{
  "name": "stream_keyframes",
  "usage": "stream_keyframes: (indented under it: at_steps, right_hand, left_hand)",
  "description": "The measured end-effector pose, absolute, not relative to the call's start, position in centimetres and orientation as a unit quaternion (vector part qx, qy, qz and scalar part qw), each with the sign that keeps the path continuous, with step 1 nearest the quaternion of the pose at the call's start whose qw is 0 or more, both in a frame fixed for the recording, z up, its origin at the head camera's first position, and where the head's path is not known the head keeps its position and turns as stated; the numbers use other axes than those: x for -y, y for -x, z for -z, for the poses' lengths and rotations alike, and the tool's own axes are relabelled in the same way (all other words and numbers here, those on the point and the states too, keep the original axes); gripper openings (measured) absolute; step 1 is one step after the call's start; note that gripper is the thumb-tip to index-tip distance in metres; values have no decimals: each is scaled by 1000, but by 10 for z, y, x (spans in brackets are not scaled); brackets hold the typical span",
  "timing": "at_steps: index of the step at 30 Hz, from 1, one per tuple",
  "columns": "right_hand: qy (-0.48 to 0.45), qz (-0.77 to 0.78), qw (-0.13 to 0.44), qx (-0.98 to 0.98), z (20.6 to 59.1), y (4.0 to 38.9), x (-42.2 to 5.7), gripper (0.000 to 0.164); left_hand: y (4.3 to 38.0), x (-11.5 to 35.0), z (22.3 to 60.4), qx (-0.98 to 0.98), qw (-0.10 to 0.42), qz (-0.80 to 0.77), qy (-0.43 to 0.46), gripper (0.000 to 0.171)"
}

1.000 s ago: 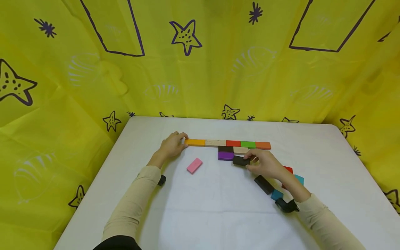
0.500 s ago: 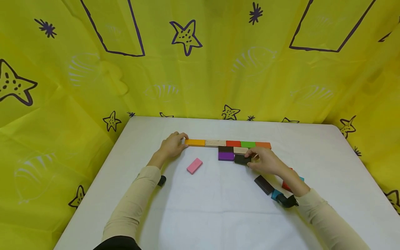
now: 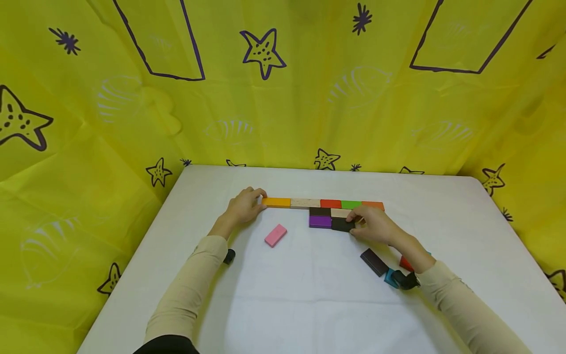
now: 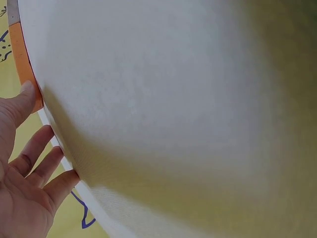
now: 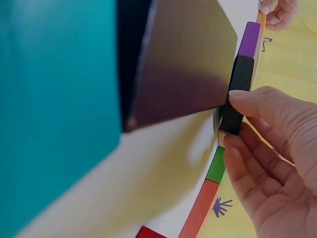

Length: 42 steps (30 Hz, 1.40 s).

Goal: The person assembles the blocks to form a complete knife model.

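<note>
My left hand (image 3: 243, 205) pinches the left end of a yellow-orange block (image 3: 277, 203), which heads a row of flat blocks. In the left wrist view the thumb lies along this orange block (image 4: 22, 54); the other fingertips touch the table. My right hand (image 3: 376, 225) holds a black block (image 3: 342, 224) between thumb and fingers. That block lies against the end of a purple block (image 3: 320, 222), in front of a pale wooden block (image 3: 340, 213). In the right wrist view the black block (image 5: 241, 79) lines up with the purple one (image 5: 249, 39).
A pink block (image 3: 276, 235) lies alone, front left of the rows. Near my right wrist are a dark block (image 3: 374, 262), a teal block (image 3: 391, 278) and a partly hidden red block (image 3: 406, 263). A yellow patterned cloth (image 3: 300, 113) stands behind the white table (image 3: 283, 314).
My right hand has shifted the black block slightly right and away from me, turning it straighter against the purple and pale blocks. My left hand has stayed on the yellow-orange block.
</note>
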State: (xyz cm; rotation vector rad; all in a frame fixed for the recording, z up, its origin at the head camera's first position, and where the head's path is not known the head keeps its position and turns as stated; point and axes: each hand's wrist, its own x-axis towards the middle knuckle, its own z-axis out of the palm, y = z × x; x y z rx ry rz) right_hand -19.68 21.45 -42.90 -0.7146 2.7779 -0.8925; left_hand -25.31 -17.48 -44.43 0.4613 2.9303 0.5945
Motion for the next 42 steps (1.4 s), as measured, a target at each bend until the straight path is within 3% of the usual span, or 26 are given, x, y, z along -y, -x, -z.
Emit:
stream_keyframes:
  at_steps: [34, 42]
  right_hand:
    - [218, 289, 57, -930, 431, 201, -205, 14]
    - [288, 323, 43, -900, 425, 193, -182, 13]
  left_hand:
    - [254, 175, 447, -966, 59, -195, -156, 29]
    - [254, 175, 445, -967, 57, -194, -154, 30]
